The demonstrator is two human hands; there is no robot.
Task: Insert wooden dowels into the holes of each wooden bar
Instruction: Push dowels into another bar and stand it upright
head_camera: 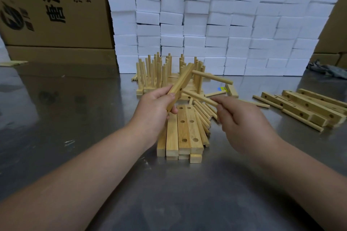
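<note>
1. At the far left I see brown boxes (52, 9) standing behind the steel surface (56, 118).
2. The left hand (154, 107) is raised above the surface. Its fingers (163, 90) are curled around the lower end of a bar (181, 84), gripping it.
3. The bar is in the air, tilted, with its top end leaning away and to the right. One upper dowel (212, 78) already sits in it and sticks out to the right.
4. Behind the bar, finished bars (159, 73) lie on the surface with many dowels standing upright in them.
5. Under the hands lies a stack (185, 131) of bars, side by side, with open holes facing up.
6. Loose dowels (203, 116) lean against the right side of the stack.
7. The right hand (242, 118) holds a second dowel (199, 97). Its fingers (225, 100) pinch the near end, and the far end meets the bar at a hole. How deep it sits I cannot tell.
8. A wall of white foam blocks (225, 24) stands at the back, from the centre to the right.
9. On the right of the surface is a right pile (309, 107) of bars with holes, with some dowels beside and under it.
10. At the far right edge lies a grey cloth (326, 69).
</note>
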